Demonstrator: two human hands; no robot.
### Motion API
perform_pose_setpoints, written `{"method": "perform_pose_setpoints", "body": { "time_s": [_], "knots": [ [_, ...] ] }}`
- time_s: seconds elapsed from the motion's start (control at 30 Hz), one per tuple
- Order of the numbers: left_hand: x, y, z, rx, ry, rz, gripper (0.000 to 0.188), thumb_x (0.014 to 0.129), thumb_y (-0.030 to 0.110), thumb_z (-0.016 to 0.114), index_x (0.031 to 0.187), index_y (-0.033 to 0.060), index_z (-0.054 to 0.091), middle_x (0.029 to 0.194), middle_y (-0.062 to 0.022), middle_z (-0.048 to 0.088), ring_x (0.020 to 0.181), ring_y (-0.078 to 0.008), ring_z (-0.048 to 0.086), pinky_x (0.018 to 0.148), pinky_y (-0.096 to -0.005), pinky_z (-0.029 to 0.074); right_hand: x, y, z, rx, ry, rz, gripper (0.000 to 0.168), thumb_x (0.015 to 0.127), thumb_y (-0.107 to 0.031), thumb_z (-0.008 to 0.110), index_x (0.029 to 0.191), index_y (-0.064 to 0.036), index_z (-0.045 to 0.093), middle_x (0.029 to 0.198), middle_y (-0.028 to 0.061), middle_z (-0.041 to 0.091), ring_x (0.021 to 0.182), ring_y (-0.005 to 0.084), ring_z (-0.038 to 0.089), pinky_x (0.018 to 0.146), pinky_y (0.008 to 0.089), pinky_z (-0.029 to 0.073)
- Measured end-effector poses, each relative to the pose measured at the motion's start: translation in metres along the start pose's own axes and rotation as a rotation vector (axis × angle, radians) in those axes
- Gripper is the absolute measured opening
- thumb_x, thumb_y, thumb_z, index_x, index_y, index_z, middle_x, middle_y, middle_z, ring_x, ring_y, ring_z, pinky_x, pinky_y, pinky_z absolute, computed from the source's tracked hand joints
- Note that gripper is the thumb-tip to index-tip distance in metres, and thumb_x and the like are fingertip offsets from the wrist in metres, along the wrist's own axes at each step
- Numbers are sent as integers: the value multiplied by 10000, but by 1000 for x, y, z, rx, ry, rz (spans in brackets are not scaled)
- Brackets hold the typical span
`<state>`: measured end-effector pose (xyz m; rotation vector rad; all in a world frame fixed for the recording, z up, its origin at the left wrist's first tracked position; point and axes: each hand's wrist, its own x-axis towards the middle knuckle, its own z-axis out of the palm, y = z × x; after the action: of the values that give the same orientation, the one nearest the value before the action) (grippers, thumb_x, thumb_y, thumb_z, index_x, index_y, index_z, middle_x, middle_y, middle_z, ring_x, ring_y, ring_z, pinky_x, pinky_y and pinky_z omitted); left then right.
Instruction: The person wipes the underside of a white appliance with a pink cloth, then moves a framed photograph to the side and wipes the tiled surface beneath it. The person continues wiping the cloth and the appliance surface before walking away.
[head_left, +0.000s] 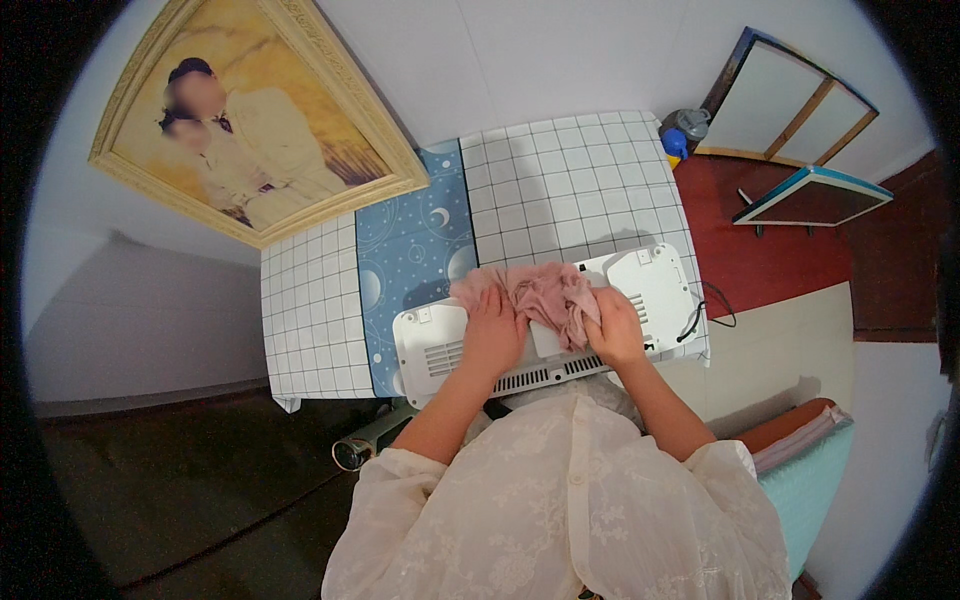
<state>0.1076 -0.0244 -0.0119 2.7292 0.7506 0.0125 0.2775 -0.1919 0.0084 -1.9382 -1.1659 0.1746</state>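
A crumpled pink cloth (551, 296) lies across a white electrical appliance (660, 300), which has vent slots, small feet and screw holes on its upward face. My right hand (619, 330) is closed around the cloth's right end. My left hand (491, 337) rests flat at the left end, fingers stretched over the fabric; whether they grip it is hidden. A black power cord (697, 319) comes off the appliance's right end. The appliance lies along the near edge of a table, close against my body.
A checked tablecloth (570, 180) with a blue planet-patterned strip (405, 225) covers the table. A large gold-framed portrait (262, 127) leans at the back left. Lidded bottles (686, 127), a framed panel (780, 112) and a flat screen-like panel (817, 199) stand right. A padded chair (806, 465) is at lower right.
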Motion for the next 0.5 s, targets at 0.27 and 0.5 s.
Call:
{"method": "perform_pose_setpoints", "body": {
  "time_s": [0.27, 0.5],
  "knots": [
    [7, -5, 5, -9, 5, 82, 525, 973, 285, 501, 1337, -92, 531, 1439, -284, 485, 1356, -413, 444, 1148, -499, 323, 0, -1, 0, 8, 10, -9, 312, 812, -140, 595, 1088, 6, 601, 974, 238, 614, 921, 447, 590, 826, 493, 490],
    [-14, 0, -23, -225, -138, 185, 441, 976, 239, 498, 1283, -71, 562, 1383, -269, 533, 1307, -417, 481, 1122, -513, 348, -1, 1, 0, 5, -2, 4, 303, 819, -142, 574, 1080, 9, 596, 963, 234, 609, 910, 449, 583, 818, 485, 485]
  ]
}}
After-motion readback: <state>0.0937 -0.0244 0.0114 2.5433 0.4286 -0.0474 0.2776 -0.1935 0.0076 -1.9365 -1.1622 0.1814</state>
